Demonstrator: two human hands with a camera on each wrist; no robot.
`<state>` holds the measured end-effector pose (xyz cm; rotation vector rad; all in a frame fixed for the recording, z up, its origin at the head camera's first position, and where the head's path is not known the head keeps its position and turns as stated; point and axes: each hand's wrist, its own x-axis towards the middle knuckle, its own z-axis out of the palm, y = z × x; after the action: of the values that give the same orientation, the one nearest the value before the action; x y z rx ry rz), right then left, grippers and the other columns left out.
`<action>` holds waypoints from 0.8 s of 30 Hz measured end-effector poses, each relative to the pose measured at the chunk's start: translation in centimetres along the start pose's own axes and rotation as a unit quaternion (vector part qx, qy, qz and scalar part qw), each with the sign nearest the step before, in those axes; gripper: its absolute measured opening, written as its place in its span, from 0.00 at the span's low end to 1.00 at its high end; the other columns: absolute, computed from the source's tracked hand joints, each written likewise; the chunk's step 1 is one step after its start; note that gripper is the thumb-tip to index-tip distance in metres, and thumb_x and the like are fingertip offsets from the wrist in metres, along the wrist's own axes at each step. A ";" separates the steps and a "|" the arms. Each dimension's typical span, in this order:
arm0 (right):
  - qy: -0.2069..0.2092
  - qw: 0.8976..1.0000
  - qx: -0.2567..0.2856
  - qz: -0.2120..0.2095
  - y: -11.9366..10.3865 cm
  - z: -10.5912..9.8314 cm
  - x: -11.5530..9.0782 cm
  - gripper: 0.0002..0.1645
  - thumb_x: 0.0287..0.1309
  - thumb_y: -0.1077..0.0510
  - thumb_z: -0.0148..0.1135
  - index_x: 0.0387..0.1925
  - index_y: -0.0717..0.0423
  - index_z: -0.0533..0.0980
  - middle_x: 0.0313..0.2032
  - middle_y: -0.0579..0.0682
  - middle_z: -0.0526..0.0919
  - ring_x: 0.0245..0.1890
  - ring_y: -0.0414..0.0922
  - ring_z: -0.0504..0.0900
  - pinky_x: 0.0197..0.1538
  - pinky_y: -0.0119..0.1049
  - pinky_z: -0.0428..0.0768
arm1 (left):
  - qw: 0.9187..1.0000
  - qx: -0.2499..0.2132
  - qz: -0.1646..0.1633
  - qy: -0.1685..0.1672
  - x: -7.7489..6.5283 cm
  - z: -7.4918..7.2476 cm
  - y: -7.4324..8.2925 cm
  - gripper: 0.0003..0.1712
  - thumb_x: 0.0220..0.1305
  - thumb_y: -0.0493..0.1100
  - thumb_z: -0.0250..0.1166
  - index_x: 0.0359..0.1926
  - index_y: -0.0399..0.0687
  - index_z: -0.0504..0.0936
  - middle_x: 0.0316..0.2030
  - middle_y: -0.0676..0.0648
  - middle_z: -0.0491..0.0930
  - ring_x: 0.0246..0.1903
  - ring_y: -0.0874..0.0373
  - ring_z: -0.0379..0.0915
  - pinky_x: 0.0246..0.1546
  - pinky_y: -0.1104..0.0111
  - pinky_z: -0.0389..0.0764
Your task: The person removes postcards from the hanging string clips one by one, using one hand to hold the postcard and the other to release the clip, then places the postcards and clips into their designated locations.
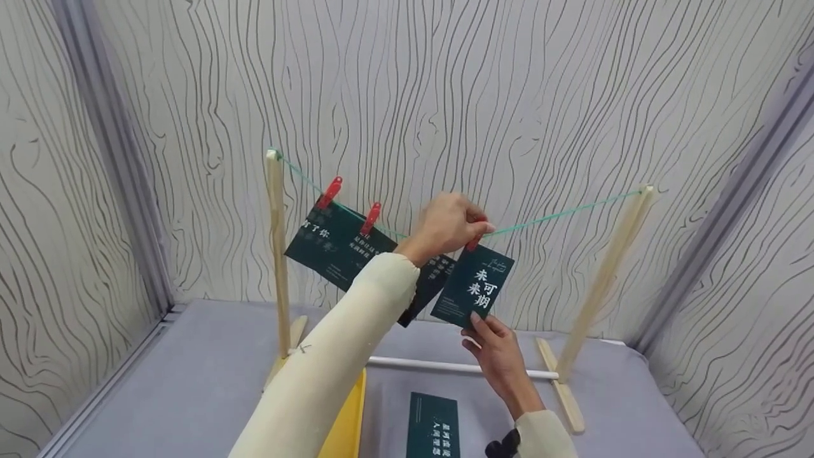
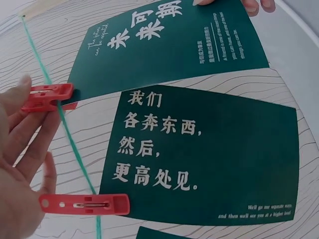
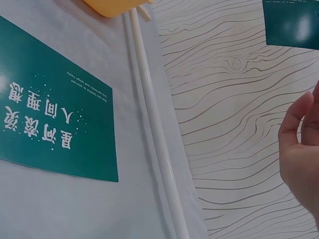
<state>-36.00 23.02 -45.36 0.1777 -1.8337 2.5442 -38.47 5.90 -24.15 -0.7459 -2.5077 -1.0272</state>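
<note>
My left hand (image 1: 444, 221) pinches a red clothespin (image 2: 50, 94) at the green string (image 2: 71, 137). That clothespin bites the top corner of a dark green card (image 1: 477, 283) with white lettering, which hangs tilted below the string. My right hand (image 1: 499, 356) holds the card's lower edge between thumb and fingers. Beside it, another green card (image 2: 209, 154) hangs from a red clothespin (image 2: 84, 204), partly behind my left arm in the head view. Further left, two more red clothespins (image 1: 330, 193) (image 1: 371, 218) clip green cards (image 1: 321, 245) to the string.
Two wooden posts (image 1: 278, 254) (image 1: 604, 286) carry the string, joined low down by a white rod (image 1: 458, 366). A loose green card (image 1: 434, 426) lies on the grey tabletop (image 1: 210, 381). My left sleeve partly covers a yellow tray (image 1: 346, 420). A wood-patterned wall (image 1: 407, 95) stands behind.
</note>
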 end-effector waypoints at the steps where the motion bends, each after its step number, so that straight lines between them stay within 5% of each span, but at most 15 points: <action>1: 0.001 1.000 0.000 0.002 0.1 0.0 0.0 0.13 0.64 0.51 0.63 0.46 0.51 0.83 0.39 0.46 0.84 0.41 0.43 0.81 0.52 0.40 0.80 | 1.000 0.001 0.002 0.001 -0.1 0.0 0.0 0.10 0.64 0.53 0.66 0.40 0.56 0.89 0.21 0.53 0.84 0.23 0.63 0.74 0.22 0.73 0.71; 24: -0.005 1.000 0.005 0.005 0.5 0.1 0.0 0.10 0.64 0.49 0.62 0.42 0.47 0.83 0.36 0.42 0.82 0.39 0.40 0.80 0.49 0.36 0.79 | 0.998 -0.019 -0.004 0.052 -0.3 0.6 -0.2 0.09 0.65 0.51 0.66 0.42 0.57 0.89 0.27 0.58 0.84 0.30 0.65 0.76 0.30 0.75 0.77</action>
<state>-35.99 22.77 -45.78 0.1832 -1.8304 2.5637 -38.41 6.11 -24.87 -0.6752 -2.4108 -1.0917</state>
